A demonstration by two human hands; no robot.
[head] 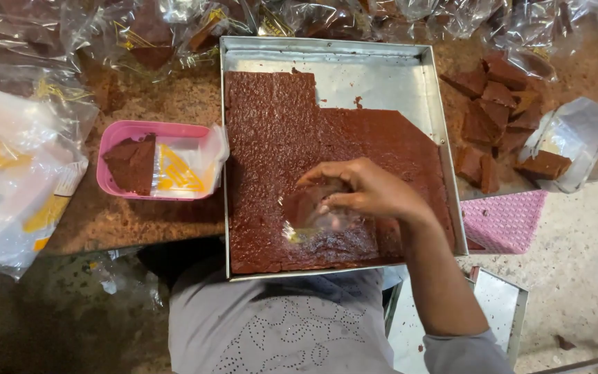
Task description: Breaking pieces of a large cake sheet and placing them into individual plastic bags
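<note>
Our right hand reached in from the lower right over the square metal baking tray, its fingers curled around a small clear plastic wrapper that it pressed against the dark reddish-brown slab of sweet. We could not see our left hand anywhere in the head view. The slab filled most of the tray, and the far right corner showed bare metal where pieces had already been cut away in steps. The wrapper sat on the near middle of the slab, blurred, with a trace of yellow at its lower edge.

To the left of the tray, on the brown crumb-dusted surface, we had a shallow pink plastic tray holding one angular brown piece and a clear wrapper with yellow print. Further left lay a heap of clear and yellow plastic bags. Along the far edge, crumpled clear wrappers were piled up. To the right of the metal tray, a cluster of cut brown pieces rested on the surface, one of them in an open clear bag. A pink textured mat lay just beside the tray's near right corner. Our grey patterned garment showed below.
</note>
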